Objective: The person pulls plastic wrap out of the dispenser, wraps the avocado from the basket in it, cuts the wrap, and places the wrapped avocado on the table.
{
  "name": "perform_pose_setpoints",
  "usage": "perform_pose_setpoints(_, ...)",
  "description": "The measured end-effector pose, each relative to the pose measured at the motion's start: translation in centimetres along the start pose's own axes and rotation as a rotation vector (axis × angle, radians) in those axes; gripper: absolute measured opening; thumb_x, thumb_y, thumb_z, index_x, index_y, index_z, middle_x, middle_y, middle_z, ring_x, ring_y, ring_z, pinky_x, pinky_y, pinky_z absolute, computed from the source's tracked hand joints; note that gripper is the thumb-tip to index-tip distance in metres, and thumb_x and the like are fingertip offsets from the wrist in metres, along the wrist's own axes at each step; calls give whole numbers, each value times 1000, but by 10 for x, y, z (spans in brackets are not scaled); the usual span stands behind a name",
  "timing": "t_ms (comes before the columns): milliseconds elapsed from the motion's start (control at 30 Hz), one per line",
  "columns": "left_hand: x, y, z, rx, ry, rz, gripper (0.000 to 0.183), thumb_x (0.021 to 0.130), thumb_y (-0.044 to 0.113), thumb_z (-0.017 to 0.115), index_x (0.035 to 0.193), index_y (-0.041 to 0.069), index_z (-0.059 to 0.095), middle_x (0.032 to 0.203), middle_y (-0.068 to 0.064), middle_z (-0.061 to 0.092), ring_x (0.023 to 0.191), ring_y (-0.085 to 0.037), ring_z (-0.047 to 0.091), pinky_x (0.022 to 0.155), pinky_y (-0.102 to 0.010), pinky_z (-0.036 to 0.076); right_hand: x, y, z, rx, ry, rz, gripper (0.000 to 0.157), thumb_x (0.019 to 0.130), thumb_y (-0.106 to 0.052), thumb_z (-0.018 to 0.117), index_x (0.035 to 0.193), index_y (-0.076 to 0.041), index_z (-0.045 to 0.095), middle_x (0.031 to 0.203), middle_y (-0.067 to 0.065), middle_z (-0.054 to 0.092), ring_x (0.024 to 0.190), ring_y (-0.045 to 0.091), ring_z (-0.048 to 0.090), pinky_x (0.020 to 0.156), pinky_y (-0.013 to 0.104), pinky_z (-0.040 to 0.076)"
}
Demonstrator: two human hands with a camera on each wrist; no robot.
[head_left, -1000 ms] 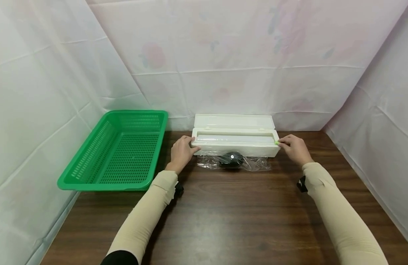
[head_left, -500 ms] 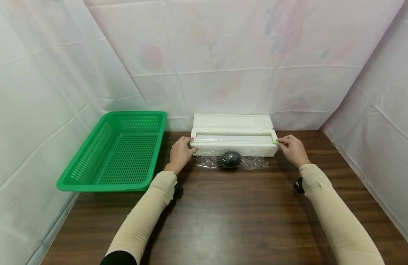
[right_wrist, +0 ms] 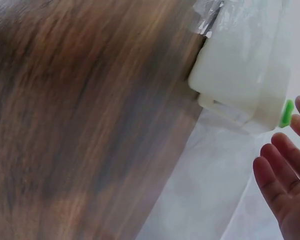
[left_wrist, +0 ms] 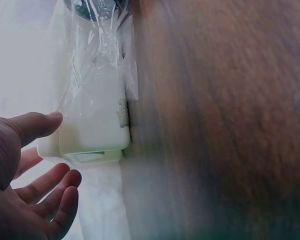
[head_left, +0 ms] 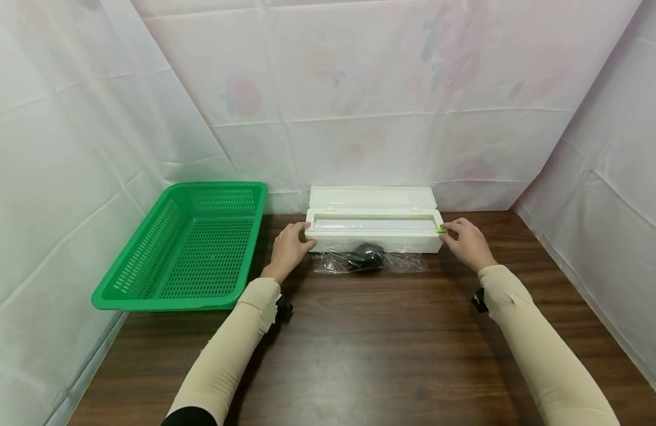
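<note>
A long white cling film dispenser (head_left: 330,242) stands at the back of the table, its lid (head_left: 372,197) raised behind it. My left hand (head_left: 288,249) holds its left end between thumb and fingers; in the left wrist view the thumb (left_wrist: 37,125) lies at the front corner. At the right end, my right hand (head_left: 469,244) pinches the small green slide cutter (head_left: 440,229) between thumb and index finger, the other fingers apart from the box. Clear film (head_left: 407,262) hangs down the front over a dark, round, glossy object (head_left: 367,256), whose kind I cannot tell.
A green perforated plastic basket (head_left: 170,305) stands to the left. Brown wooden tabletop (head_left: 381,349) stretches out in front of the dispenser. Pale printed cloth (head_left: 359,142) hangs behind the table and along both sides.
The head view has shifted slightly. A bright spot on the dark object no longer shows. Both hands and the green slide cutter keep their places at the dispenser's ends.
</note>
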State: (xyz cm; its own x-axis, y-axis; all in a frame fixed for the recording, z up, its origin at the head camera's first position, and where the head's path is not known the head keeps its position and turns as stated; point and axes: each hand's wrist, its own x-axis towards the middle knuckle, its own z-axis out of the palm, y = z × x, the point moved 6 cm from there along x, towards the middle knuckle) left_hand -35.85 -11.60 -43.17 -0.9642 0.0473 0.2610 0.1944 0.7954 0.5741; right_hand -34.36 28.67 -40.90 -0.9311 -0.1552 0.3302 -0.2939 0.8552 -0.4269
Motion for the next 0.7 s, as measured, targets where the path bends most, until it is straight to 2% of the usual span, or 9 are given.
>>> perform_pose_setpoints(133, 0, 0, 0, -9, -25, -11, 51, 86, 27, 75, 132, 10, 60, 126, -14, 63, 114, -34, 61, 96, -50, 50, 1, -12, -4, -25, 51, -45, 26, 92, -10, 64, 113, 6, 68, 103, 24, 60, 85, 33, 53, 72, 43, 41)
perform_pose_setpoints(267, 0, 0, 0, -9, -30, -18, 50, 86, 27, 75, 132, 11, 60, 125, -14, 63, 113, -32, 61, 95, -49, 50, 2, -27, -5, -26, 81, -87, 25, 92, -9, 65, 112, 5, 68, 104, 23, 61, 84, 34, 52, 72, 44, 42)
perform_pose_setpoints(467, 0, 2, -3, -9, -20, -3, 46, 86, 27, 76, 126, 10, 64, 119, -13, 65, 110, -30, 62, 93, -48, 50, 4, -50, 0, -10, 69, -156, 25, 90, -10, 67, 111, 4, 69, 104, 22, 62, 98, 38, 56, 84, 51, 45)
perform_pose_setpoints(700, 0, 0, -4, -26, -4, -5, 38, 85, 26, 76, 119, 10, 67, 111, -12, 65, 101, -28, 62, 90, -46, 49, 5, -77, 11, -9, 36, -255, 24, 89, -11, 70, 109, 2, 70, 102, 19, 67, 98, 36, 59, 85, 50, 49)
